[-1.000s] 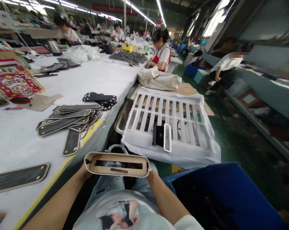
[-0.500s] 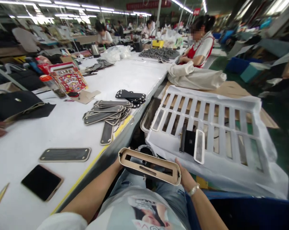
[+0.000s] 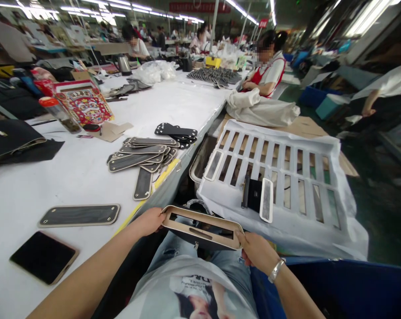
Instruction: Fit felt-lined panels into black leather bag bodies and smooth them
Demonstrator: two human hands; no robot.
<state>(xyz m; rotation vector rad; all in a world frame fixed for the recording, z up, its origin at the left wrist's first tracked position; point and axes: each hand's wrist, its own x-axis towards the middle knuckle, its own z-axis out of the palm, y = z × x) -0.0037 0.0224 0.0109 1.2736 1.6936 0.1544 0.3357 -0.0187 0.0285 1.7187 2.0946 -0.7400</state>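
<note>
Between my hands, above my lap, is an unfinished handbag (image 3: 183,227) with dark sides, a tan slotted face turned up and a small metal clasp on the near side. My left hand (image 3: 153,221) pinches its left end at the rim. At the opposite end, my right hand (image 3: 256,249) grips the corner with the thumb on the tan face. Left of it, a single dark oblong panel (image 3: 79,215) with pale edging and metal eyelets lies on the white table (image 3: 87,246). Similar panels (image 3: 139,156) are piled farther up the table edge.
A phone (image 3: 44,257) lies near the single panel. To the right, a white slotted rack (image 3: 315,179) carries a black piece (image 3: 254,195) and pale-framed strips (image 3: 266,200). A blue bin (image 3: 340,283) stands at my right. Across the table sits a person in a red apron (image 3: 270,73).
My left hand has come up and now shows at the left rim; my right thumb has shifted onto the tan face. The view has turned slightly right.
</note>
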